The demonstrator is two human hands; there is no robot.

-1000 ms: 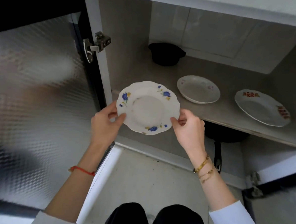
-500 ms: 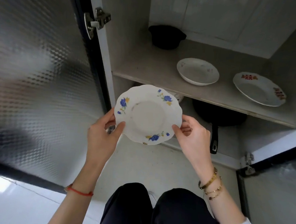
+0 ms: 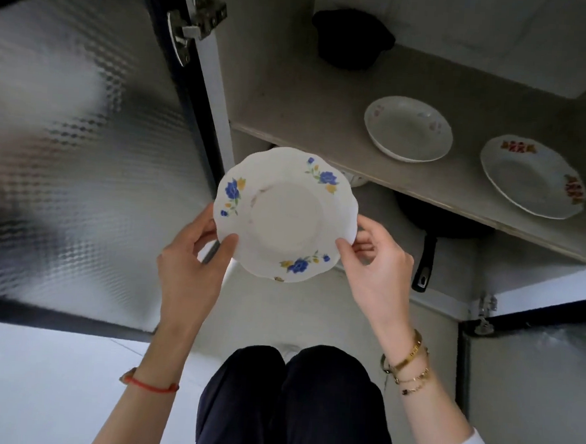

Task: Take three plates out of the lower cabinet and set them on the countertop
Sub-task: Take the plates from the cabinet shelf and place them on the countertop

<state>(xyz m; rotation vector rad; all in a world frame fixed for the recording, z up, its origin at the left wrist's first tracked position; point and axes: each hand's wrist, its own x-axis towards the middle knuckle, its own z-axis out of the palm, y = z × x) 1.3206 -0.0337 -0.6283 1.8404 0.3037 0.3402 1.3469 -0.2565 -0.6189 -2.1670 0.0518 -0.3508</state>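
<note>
I hold a white scalloped plate with blue flowers point(image 3: 285, 214) in front of the open lower cabinet, outside it and above the floor. My left hand point(image 3: 192, 267) grips its left rim and my right hand point(image 3: 377, 271) grips its right rim. On the cabinet shelf point(image 3: 309, 99) two more plates lie flat: a small white plate with faint pink flowers point(image 3: 408, 128) and, to its right, a white plate with red patterns point(image 3: 533, 176).
A black pot point(image 3: 351, 36) sits at the back of the shelf. Below the shelf lies a black frying pan point(image 3: 435, 220) with its handle pointing outward. The textured cabinet door point(image 3: 78, 123) stands open at left, another door point(image 3: 533, 367) at right. My dark-trousered knees point(image 3: 290, 403) are below.
Both hands drew the blue-flowered plate out of the cabinet toward me and downward in view; the view shifted so the shelf sits higher and farther.
</note>
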